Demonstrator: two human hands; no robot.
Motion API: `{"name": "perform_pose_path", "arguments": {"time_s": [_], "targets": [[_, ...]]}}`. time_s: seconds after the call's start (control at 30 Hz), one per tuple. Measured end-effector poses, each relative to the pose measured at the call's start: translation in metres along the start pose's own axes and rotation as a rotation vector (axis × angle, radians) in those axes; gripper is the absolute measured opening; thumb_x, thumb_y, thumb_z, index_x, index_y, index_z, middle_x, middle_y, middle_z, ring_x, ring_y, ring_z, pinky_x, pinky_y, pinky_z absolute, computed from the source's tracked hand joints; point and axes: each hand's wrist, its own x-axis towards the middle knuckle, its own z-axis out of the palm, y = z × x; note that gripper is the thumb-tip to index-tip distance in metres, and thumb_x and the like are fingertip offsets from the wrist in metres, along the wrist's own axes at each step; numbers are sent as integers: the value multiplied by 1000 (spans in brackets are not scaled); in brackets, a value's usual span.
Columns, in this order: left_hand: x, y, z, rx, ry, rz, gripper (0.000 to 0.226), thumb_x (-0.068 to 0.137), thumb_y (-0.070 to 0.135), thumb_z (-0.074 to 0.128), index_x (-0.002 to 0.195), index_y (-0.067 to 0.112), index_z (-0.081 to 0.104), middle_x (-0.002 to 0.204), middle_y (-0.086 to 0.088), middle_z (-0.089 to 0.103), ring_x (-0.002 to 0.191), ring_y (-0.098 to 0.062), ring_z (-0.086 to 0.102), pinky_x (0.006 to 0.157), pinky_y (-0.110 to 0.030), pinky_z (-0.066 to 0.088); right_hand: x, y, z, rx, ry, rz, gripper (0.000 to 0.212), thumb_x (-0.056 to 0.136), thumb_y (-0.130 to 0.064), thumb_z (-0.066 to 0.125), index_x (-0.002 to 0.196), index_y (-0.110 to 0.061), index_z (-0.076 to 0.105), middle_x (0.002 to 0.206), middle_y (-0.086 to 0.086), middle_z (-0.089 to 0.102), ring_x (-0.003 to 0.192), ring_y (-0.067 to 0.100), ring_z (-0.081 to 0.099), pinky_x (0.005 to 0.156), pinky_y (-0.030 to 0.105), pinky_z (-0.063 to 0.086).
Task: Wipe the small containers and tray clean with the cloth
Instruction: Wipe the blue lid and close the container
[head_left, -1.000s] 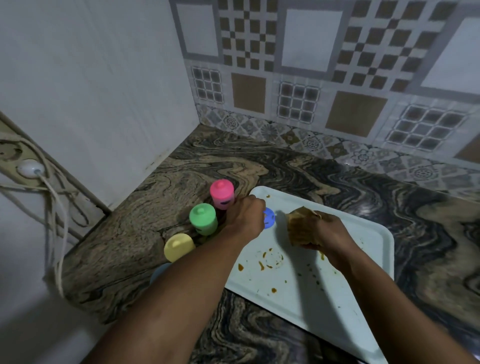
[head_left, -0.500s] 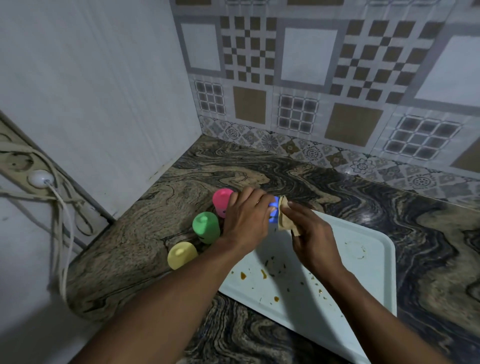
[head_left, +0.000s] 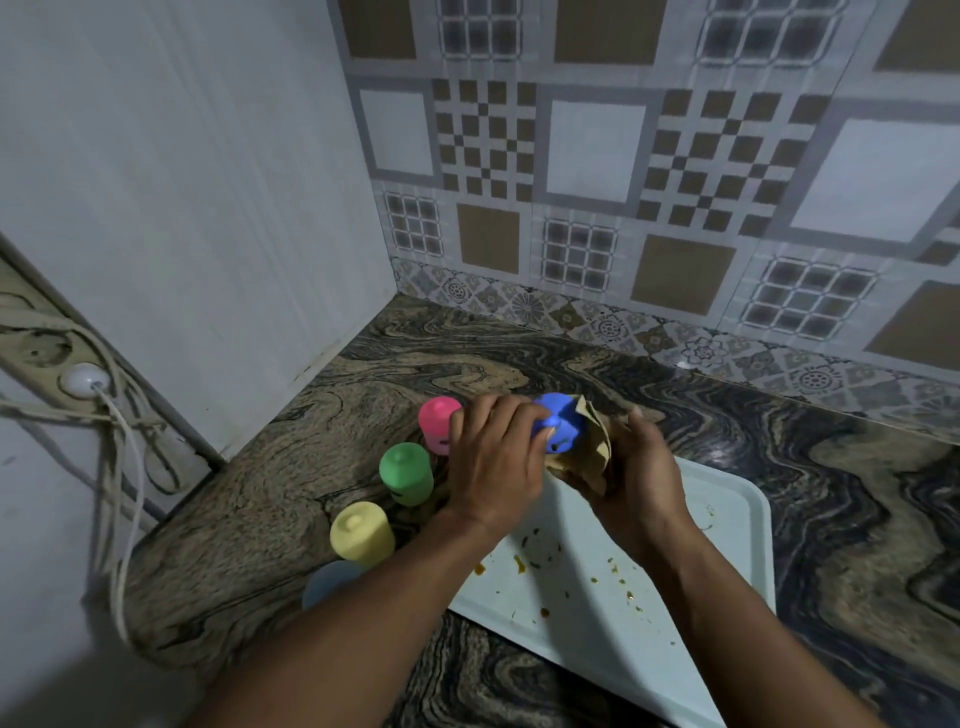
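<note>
Head view, frame centre: gripping the blue container (head_left: 558, 422) with the left hand (head_left: 493, 467), fingers curled round it; pressing the tan cloth (head_left: 592, 447) to its side with the right hand (head_left: 640, 486), fingers bunched around the fabric. Held by the upper-left corner of the stained tray (head_left: 727, 525); pink container (head_left: 439, 423), green container (head_left: 405, 473) and yellow container (head_left: 361, 531) standing left of centre.

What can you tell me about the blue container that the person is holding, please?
The blue container is small, rounded and matte, plastic by its look, with small dark marks on its side. It is tilted and seems lifted off the tray, near the tray's far left corner. The left hand grips its upper end with curled fingers. The right hand holds a brown cloth against its right and lower side, which hides the base.
</note>
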Motion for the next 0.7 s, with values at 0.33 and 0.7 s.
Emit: {"name": "perform_pose_path", "arguments": {"time_s": [0.33, 0.7], "targets": [[-5, 9, -4, 28, -86, -27, 16, 91, 36, 59, 94, 21, 64, 97, 5, 63, 94, -24, 56, 77, -39, 36, 5, 15, -10, -397, 0, -256, 24, 103, -14, 53, 116, -7, 72, 102, 17, 76, 90, 33, 73, 74, 38, 60], [23, -20, -31, -77, -298, 556, 23, 92, 33, 64, 112, 24, 73, 102, 4, 65, 94, -25, 57, 78, -38, 40, 9, -12, -27, -501, -125, -76, 21, 98, -11, 60, 111, 7, 60, 83, 31, 68, 59, 37, 64, 51, 37, 53]]}}
